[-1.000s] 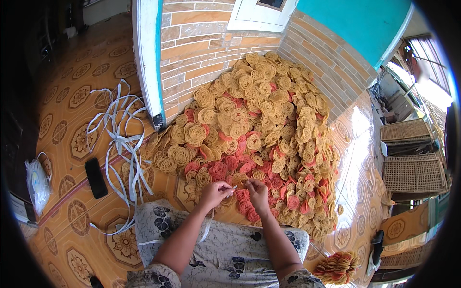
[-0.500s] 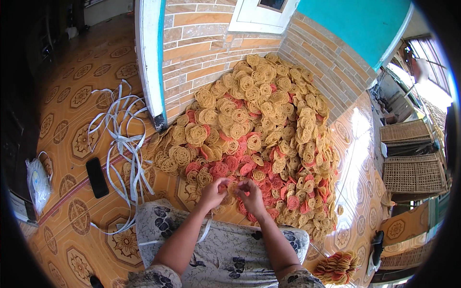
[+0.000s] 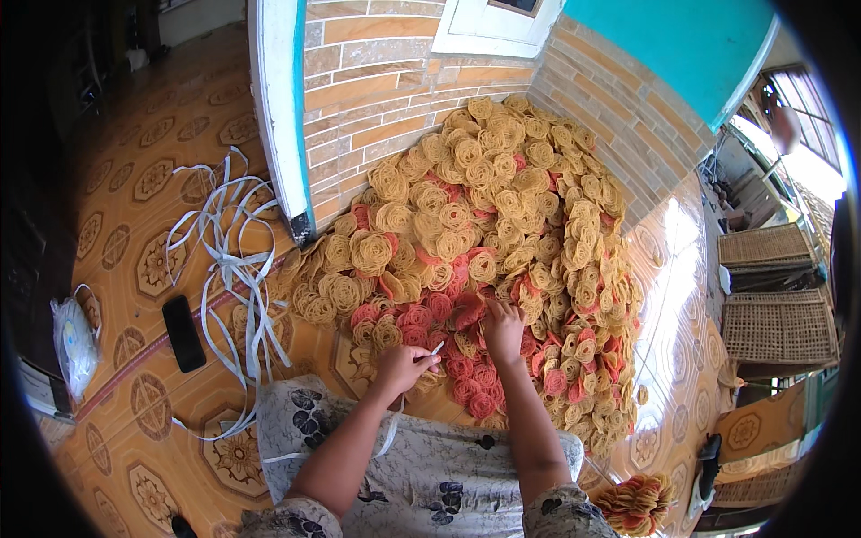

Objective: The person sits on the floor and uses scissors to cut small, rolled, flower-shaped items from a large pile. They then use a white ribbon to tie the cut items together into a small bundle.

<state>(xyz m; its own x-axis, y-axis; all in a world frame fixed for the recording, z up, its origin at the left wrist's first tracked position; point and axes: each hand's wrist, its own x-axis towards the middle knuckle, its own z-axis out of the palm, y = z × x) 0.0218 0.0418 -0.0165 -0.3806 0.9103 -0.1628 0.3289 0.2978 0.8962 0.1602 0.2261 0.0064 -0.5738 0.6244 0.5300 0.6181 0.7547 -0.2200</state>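
A big heap of lacy, coiled discs [image 3: 466, 206], yellow and red, like noodle crackers, fills the corner in front of me. At its near edge my left hand [image 3: 404, 369] is closed, with the short end of a narrow white strip [image 3: 439, 348] sticking up from its finger and thumb. My right hand [image 3: 505, 334] reaches into the heap; its curled fingers are at the right edge of a red disc [image 3: 467, 311] and appear to grip it, though the fingertips are partly hidden. A further length of white strip [image 3: 387, 437] lies across my patterned lap.
Left of the heap lie tangled white strips [image 3: 238, 269], a black phone [image 3: 183, 334] and a plastic bag [image 3: 73, 345]. A bunch of stacked discs [image 3: 632, 504] rests at my lower right. Brick walls [image 3: 377, 81] bound the heap; woven racks [image 3: 776, 327] stand at right.
Both hands were together at the heap's near edge. My right hand has moved forward and right into the heap, while the left stays near its place with the white strip's end now showing.
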